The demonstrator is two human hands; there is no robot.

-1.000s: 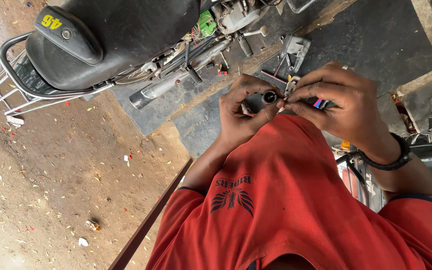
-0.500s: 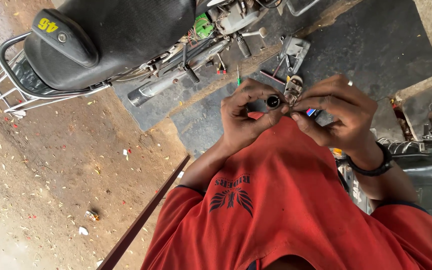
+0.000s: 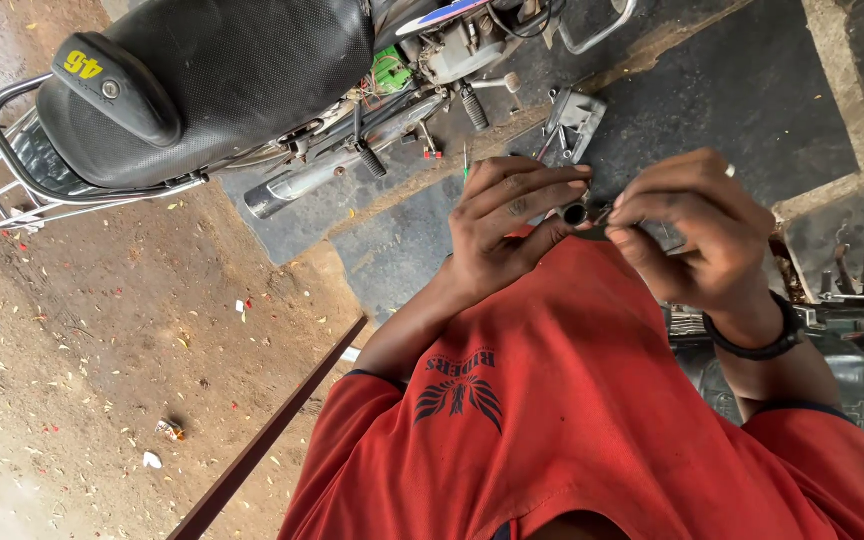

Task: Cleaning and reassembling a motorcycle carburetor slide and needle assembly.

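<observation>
Above the red shirt (image 3: 572, 400), the left hand (image 3: 507, 225) pinched a small black tube-like part (image 3: 576, 212) against the right hand's (image 3: 697, 235) closed fingertips; it looked light, rigid, probably greasy, best gripped around its barrel, motorcycle (image 3: 202, 90) beyond.

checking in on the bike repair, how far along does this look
Done: a metal cover lies loose on the ground beside the motorcycle. In hand: the left hand grips a small black tube-shaped part while the right hand works at its end. Left: that part is not yet fitted to the bike.
</observation>
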